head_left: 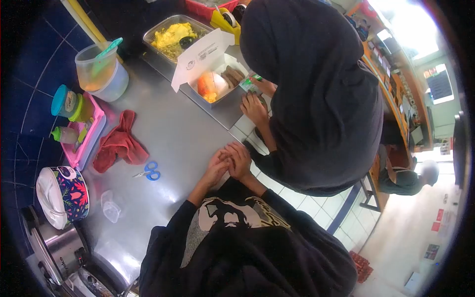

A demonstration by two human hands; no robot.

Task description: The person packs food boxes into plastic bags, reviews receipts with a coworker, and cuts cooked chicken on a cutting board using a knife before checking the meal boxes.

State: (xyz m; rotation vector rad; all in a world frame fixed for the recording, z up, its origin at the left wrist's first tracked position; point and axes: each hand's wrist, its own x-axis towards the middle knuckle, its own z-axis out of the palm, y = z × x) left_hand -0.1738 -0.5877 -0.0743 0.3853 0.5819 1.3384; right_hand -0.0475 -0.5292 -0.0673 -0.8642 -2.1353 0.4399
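Observation:
My left hand (217, 164) and my right hand (239, 157) are clasped together at the edge of the steel table (173, 128), in front of my chest. Their fingers are folded against each other, and no object shows between them. Blue-handled scissors (152, 171) lie on the table to the left of my hands. Beyond the scissors is a crumpled red cloth (122, 143). A co-worker's hands (256, 109) are beside an opened white food box (217, 94) with rice, something yellow and brown pieces in it. The co-worker's fingers are at a small green-and-white packet (250, 83).
A metal tray (163, 52) of yellow food stands behind the box. Along the left wall are a plastic bucket (111, 81), a pink rack (84, 143) with jars, a floral container (74, 193) and a steel appliance (62, 247). The co-worker (316, 99) stands close on my right.

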